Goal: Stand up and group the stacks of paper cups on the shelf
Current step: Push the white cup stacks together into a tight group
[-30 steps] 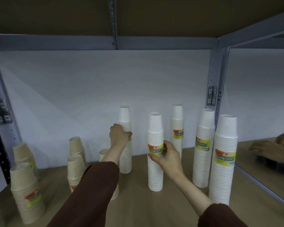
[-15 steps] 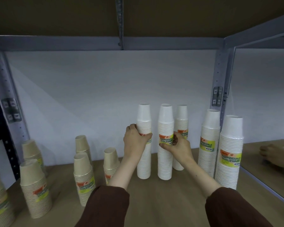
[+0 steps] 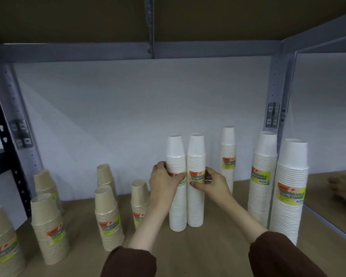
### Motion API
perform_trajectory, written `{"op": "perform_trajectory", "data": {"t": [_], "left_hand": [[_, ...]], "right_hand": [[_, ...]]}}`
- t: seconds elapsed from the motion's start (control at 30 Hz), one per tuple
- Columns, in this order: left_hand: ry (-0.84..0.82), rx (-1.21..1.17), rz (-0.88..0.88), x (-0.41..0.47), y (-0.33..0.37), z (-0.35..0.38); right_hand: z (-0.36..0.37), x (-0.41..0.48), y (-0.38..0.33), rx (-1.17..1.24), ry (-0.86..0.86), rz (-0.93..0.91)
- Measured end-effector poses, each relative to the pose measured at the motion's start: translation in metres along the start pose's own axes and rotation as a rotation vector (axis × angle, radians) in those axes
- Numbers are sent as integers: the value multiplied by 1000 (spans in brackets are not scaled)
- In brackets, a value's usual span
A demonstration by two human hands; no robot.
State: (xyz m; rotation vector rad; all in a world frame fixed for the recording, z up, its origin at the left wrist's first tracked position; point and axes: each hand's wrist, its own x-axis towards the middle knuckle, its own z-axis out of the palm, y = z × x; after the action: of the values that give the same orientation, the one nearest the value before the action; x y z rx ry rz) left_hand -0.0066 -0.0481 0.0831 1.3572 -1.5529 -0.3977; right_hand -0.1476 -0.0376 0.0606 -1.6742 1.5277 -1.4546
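Two tall white cup stacks stand upright and touching at the middle of the wooden shelf. My left hand grips the left white stack at its label. My right hand grips the right white stack at its label. A third slim white stack stands behind to the right, and two wider white stacks stand at the right end. Several short tan cup stacks stand on the left half.
A grey metal upright and a mirror-like side panel bound the shelf on the right; another upright stands at the left. The upper shelf board hangs low overhead. Bare wood lies in front of the white stacks.
My left hand brought its white stack rightwards and my right hand moved its stack back, so the two now stand pressed together. The view has come closer.
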Motion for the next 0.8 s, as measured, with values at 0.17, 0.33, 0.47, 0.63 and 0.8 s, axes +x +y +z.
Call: {"op": "perform_trajectory", "data": {"t": [0.17, 0.33, 0.47, 0.63, 0.8], "left_hand": [[-9, -36, 40, -5, -9, 4], [-93, 35, 1, -24, -36, 18], [-155, 58, -106, -43, -61, 31], [-125, 10, -150, -56, -75, 41], [-53, 0, -158, -58, -75, 47]], "right_hand": [[1, -4, 7, 10, 4, 8], [8, -18, 29, -27, -16, 44], [19, -31, 52, -67, -18, 109], [31, -38, 64, -72, 40, 164], [37, -39, 68, -91, 106, 154]]}}
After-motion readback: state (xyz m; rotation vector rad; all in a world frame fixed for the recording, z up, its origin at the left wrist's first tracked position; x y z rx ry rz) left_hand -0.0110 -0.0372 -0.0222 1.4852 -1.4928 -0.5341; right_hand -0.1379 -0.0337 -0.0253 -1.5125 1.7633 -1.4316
